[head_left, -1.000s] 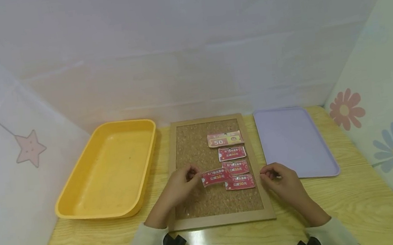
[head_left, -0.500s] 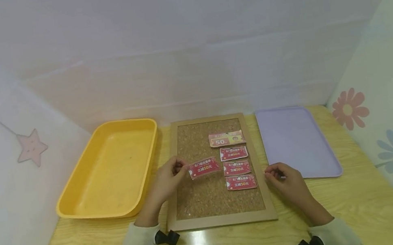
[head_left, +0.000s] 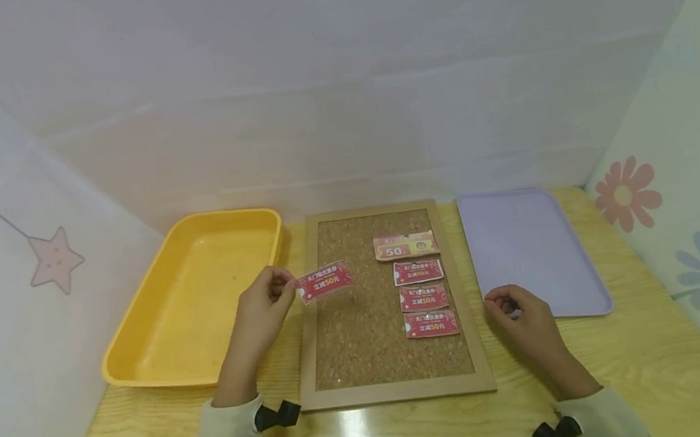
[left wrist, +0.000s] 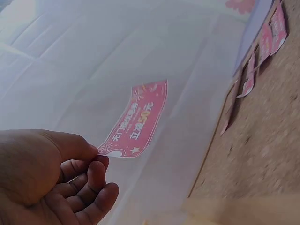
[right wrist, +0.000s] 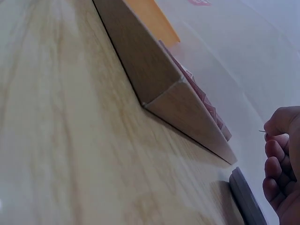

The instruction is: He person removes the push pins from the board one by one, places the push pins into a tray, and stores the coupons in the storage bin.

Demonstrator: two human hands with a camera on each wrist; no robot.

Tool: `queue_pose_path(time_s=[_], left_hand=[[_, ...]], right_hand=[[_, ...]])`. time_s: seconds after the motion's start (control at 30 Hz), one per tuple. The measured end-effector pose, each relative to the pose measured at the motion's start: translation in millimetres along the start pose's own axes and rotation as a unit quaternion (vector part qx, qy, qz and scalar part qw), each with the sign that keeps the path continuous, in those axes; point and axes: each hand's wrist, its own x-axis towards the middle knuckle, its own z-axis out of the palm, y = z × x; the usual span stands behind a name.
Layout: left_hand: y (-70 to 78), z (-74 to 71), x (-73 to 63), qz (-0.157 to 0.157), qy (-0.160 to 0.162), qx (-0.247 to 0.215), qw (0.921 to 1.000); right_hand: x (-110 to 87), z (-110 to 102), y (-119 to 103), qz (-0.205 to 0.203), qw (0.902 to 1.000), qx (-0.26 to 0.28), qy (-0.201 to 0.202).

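My left hand (head_left: pixel 260 318) pinches a red paper coupon (head_left: pixel 326 282) by its left end, raised over the left side of the cork board (head_left: pixel 372 347). In the left wrist view the coupon (left wrist: pixel 136 119) curves away from thumb and forefinger. A column of several coupons (head_left: pixel 431 324) is pinned along the board's right side, the larger pink-and-yellow one (head_left: pixel 407 246) at the top. Beyond the board's right edge, my right hand (head_left: pixel 528 320) holds a thin pin (right wrist: pixel 262 131) between thumb and finger; only its point shows, in the right wrist view.
A deep yellow tray (head_left: pixel 205 316) stands left of the board, and a flat lilac tray (head_left: pixel 527 248) lies to its right. Both rest on the wooden table (head_left: pixel 428 427). White walls close off the back and sides.
My left hand has carried the coupon left and away from the pinned column, uncovering the lower coupons. My right hand has shifted slightly right, away from the board.
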Motion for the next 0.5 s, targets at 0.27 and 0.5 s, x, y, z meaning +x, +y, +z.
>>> queue_pose_path(time_s=[0.27,0.5], left_hand=[[-12.9,-26.9,-0.6,-0.016,0.053,0.030,0.9980],[-20.8,-42.4,-3.0,-0.026,0.074,0.054,0.9954]], right_hand=[[0.0,-3,4,0.019,0.9997,-0.014,0.008],[2.7,-8,11,0.038,0.9987,-0.028,0.021]])
